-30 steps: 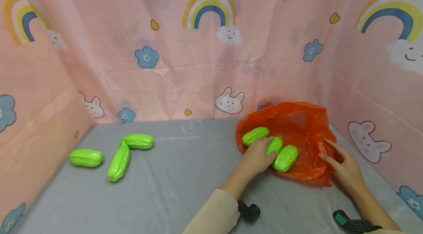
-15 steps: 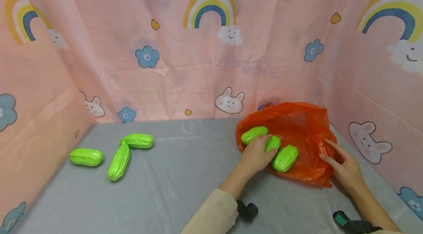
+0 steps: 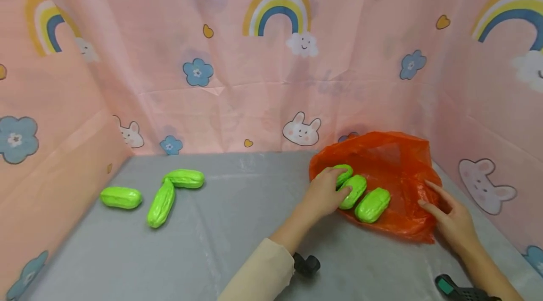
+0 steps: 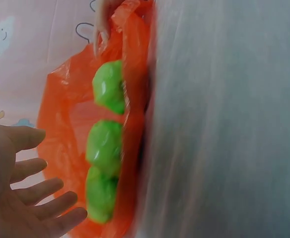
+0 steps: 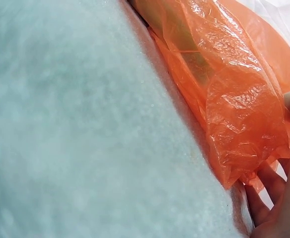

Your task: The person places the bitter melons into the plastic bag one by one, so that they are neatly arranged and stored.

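An orange plastic bag [image 3: 394,169] lies on its side at the right of the grey table, mouth facing left. Three glossy, ridged, green gourd-like pieces lie in its mouth: a front one [image 3: 373,205], a middle one [image 3: 353,192] and a rear one [image 3: 344,174], partly behind my left hand [image 3: 324,191]. That hand has its fingers spread and holds nothing; in the left wrist view its fingers [image 4: 50,210] are beside the pieces. My right hand [image 3: 458,223] holds the bag's right side, with thumb and fingers about the crumpled plastic [image 5: 249,124] in the right wrist view.
Another three green gourd-like pieces lie on the left of the table [image 3: 237,244]: one alone [image 3: 121,197], and two touching end to end, a slanted one [image 3: 161,203] and a level one [image 3: 185,179]. A pink patterned curtain [image 3: 237,112] encloses the back and sides.
My left hand has let go of the middle green piece and drawn back a little to the left, fingers opening. The right hand stays on the bag. The head view has shifted slightly.
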{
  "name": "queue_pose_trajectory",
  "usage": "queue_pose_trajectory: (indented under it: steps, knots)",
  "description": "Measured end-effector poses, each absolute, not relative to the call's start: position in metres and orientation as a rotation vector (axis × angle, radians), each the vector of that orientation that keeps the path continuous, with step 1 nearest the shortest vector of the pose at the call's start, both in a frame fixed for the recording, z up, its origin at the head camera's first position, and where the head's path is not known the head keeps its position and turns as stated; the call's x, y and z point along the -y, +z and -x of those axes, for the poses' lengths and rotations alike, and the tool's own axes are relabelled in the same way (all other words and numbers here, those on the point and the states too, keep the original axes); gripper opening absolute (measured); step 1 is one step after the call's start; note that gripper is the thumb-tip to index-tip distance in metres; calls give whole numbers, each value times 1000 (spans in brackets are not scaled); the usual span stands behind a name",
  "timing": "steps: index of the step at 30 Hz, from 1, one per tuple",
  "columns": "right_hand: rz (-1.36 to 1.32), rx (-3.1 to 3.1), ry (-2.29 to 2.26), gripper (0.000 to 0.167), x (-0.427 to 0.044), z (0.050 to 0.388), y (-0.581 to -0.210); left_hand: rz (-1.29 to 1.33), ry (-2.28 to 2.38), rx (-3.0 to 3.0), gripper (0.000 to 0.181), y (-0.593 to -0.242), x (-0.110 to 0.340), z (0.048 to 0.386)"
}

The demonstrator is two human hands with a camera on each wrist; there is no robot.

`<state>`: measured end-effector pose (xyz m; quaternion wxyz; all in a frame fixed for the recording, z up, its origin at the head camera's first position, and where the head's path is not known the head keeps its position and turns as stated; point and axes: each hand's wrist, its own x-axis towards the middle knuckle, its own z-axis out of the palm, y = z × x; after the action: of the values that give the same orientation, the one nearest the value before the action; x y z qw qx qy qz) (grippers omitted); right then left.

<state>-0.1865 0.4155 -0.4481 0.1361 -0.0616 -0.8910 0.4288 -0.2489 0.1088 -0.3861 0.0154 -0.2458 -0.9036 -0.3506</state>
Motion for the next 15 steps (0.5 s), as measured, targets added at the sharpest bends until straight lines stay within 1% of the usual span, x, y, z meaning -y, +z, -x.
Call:
queue_pose_trajectory:
  steps: [7,15]
  knots:
    - [204,2605,1248,71,-418,187,-447,722,-992,2829,49,-375,-84,250]
    - [207,2594,1270,72,-417,188,-449,673,-957,2842,49,-366,-46,249]
